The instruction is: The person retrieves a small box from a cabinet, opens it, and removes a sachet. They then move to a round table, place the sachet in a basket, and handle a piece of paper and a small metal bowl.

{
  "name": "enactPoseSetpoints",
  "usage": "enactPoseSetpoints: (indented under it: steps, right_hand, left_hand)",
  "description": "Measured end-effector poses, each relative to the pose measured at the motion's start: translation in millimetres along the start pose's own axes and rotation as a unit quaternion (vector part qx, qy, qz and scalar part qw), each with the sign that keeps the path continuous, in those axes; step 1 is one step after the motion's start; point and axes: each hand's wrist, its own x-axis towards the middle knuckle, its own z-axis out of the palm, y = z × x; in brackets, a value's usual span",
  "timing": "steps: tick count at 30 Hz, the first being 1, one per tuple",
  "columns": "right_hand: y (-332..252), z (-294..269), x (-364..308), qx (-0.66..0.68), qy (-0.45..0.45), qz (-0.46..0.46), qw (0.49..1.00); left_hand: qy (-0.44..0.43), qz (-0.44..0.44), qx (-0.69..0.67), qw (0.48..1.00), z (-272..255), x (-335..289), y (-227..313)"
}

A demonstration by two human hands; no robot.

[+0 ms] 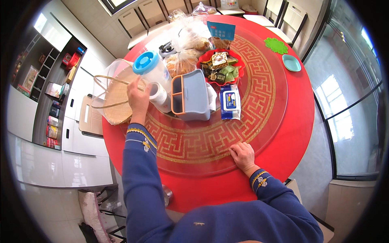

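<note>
My left hand [139, 100] is at the right side of a clear-sided tan basket [117, 101] with thin hoop handles, its fingers closed at the rim by a handle. Right beside the fingers stand a white paper roll [159, 95] and a clear plastic jar with a blue lid [146, 61]. Where the fingertips meet the basket is partly hidden. My right hand [243, 157] lies with loosely bent fingers on the near edge of the glass turntable [194, 166], holding nothing. A grey-blue caddy with orange-rimmed compartments [196, 97] and a blue wipes pack [230, 103] sit between the hands.
Further back are a red dish [241, 73] of wrapped snacks, clear bags of bread [182, 62] and a blue pouch [221, 30]. A green mat [276, 45] and a light-blue dish [291, 63] lie at the red table's right edge. Chairs [293, 22] stand behind.
</note>
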Motion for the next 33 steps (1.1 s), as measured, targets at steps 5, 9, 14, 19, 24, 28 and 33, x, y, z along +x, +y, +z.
enactPoseSetpoints:
  steps: [5,9,14,19,24,28,33]
  right_hand:
    - [0,0,1,0.001,0.0,0.004,1.0]
    - [3,1,-1,0.002,-0.003,0.008,1.0]
    - [2,-1,2,0.005,-0.005,0.008,1.0]
    - [4,0,0,0.007,-0.004,0.015,1.0]
    - [5,-1,0,0.004,-0.012,0.015,1.0]
    - [4,-1,1,0.007,-0.006,0.017,1.0]
    - [4,-2,2,0.006,-0.008,0.014,1.0]
  left_hand:
    - [0.008,0.067,0.07,0.995,5,34,15]
    - [-0.049,0.124,0.174,0.976,20,50,40]
    - [-0.106,0.114,0.292,0.944,37,69,50]
    - [-0.102,0.11,0.366,0.918,54,77,45]
    - [-0.094,0.117,0.383,0.911,60,79,32]
    - [-0.116,0.117,0.378,0.911,56,83,24]
    - [-0.114,0.133,0.359,0.917,51,81,13]
